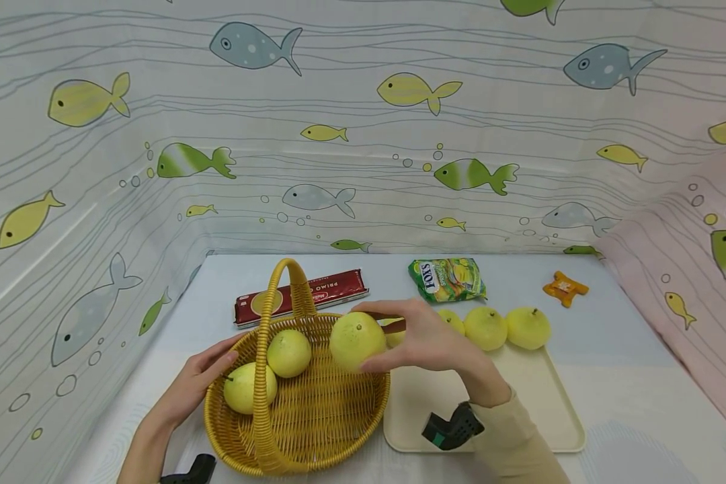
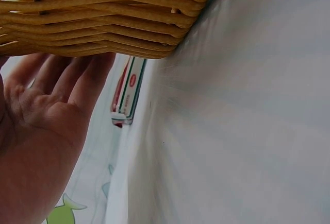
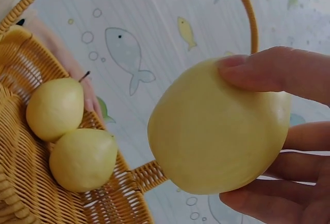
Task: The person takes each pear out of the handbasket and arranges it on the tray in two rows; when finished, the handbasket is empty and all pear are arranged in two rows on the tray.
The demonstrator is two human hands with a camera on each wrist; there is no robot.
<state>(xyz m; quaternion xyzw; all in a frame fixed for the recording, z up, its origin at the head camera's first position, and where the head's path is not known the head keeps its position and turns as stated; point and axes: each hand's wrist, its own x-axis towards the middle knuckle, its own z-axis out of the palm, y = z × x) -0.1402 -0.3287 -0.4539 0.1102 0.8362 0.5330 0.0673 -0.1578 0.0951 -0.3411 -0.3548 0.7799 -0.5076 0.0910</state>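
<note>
We saw the pear point(image 1: 357, 341) at the frame's centre, grasped in the grip of the right hand point(image 1: 426, 343) over the wicker basket's point(image 1: 314, 430) right rim. Two pears point(image 1: 288, 353) lay inside at lower left. The left hand point(image 1: 196, 386), fingers straight, pressed the basket's left wall; a cream tray point(image 1: 544, 410) sat right on the tabletop point(image 1: 629, 376).
</note>
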